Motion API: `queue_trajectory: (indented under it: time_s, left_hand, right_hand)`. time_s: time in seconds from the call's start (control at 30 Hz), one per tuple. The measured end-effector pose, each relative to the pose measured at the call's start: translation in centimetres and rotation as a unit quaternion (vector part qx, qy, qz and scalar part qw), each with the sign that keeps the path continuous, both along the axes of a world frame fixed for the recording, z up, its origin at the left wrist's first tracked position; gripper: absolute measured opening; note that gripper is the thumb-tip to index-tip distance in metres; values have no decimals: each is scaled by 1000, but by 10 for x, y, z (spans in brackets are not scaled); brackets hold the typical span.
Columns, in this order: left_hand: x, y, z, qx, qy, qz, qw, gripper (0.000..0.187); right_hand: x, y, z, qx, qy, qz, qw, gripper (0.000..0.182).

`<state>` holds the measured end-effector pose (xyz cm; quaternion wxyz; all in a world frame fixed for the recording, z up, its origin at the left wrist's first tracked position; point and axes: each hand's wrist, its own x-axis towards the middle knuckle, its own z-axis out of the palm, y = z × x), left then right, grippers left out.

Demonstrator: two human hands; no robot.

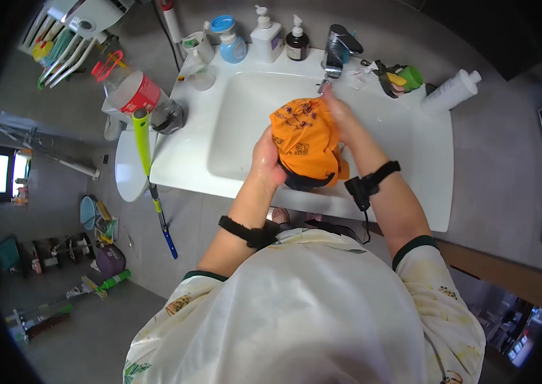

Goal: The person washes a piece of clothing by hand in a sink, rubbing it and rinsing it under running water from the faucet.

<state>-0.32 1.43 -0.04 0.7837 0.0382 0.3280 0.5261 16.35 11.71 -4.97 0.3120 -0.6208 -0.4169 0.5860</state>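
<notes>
An orange cloth item (306,142) with black print, a square code and a dark lower edge hangs over the front of the white washbasin (236,121). My left hand (266,157) holds its left side, the palm against the fabric and part of the fingers hidden under it. On the upper right side, my right hand (337,114) grips the cloth close below the chrome faucet (335,54), its fingers partly hidden. The cloth looks bunched and rounded between both hands.
Along the basin's back edge stand a blue bottle (233,49), a white pump bottle (266,38) and a dark pump bottle (297,43). A white bottle (451,93) leans at the right. A large red-labelled plastic bottle (136,93) and a green-handled pole (143,144) are left.
</notes>
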Motion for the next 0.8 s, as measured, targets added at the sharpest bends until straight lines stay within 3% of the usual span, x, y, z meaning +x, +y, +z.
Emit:
queue_trajectory:
  time_s: [0.03, 0.1, 0.13, 0.2, 0.23, 0.3, 0.33, 0.37, 0.4, 0.43, 0.5, 0.53, 0.57, 0.6, 0.63, 0.7, 0.73, 0.8]
  left_hand:
    - [-10, 3, -7, -1, -43, 9, 999, 37]
    - [-21, 4, -13, -22, -33, 35, 999, 45]
    - [-23, 2, -11, -22, -45, 43, 998, 47]
    - [-25, 1, -11, -22, -60, 49, 997, 49]
    - [-26, 1, -14, -25, -56, 60, 996, 45]
    - [-30, 2, -20, -29, -52, 67, 996, 42]
    - [-34, 5, -23, 44, 10, 74, 996, 40]
    - [-36, 6, -26, 116, 73, 81, 987, 39]
    - [-35, 4, -26, 230, 291, 56, 927, 39]
    - [-34, 6, -28, 306, 437, 15, 846, 40]
    - [-20, 17, -47, 287, 399, -7, 871, 39]
    - [-8, 20, -40, 291, 399, -7, 870, 39]
    - [5, 23, -33, 213, 263, 81, 938, 38]
    - [14, 23, -30, 121, 116, 163, 972, 37]
    - [12, 25, -81, 186, -77, 98, 975, 35]
    - [27, 15, -71, 119, 124, 69, 983, 33]
    - [27, 9, -53, 84, 162, 23, 983, 33]
    - [22, 5, -24, 77, 190, -31, 978, 32]
  right_hand:
    - [10, 0, -1, -48, 96, -48, 993, 73]
    - [30, -20, 24, -94, 345, -11, 934, 83]
    - [25, -35, 17, -96, 346, -10, 933, 83]
    - [10, -77, -1, 138, 140, 168, 966, 87]
    - [6, -94, -4, 215, 28, 252, 943, 75]
    - [0, -101, -16, 164, -97, 246, 950, 51]
    - [1, -98, -12, 163, -96, 245, 951, 51]
    - [5, -92, -7, 145, 51, 116, 981, 41]
    - [5, -88, 10, 119, 196, -19, 973, 32]
    - [3, -82, 27, 123, 310, -67, 940, 29]
    - [-14, -81, 59, 114, 320, -143, 930, 33]
    - [-25, -83, 53, 246, 150, -122, 950, 35]
    - [-38, -91, 46, 365, -30, -99, 925, 37]
    - [-53, -108, 62, 515, -187, -50, 835, 40]
    - [-74, -128, 82, 545, -287, -17, 788, 39]
    - [-61, -107, 36, 483, -224, 1, 846, 26]
    - [-53, -85, 37, 484, -224, 0, 846, 26]
    - [-39, -54, 38, 241, -231, -32, 942, 24]
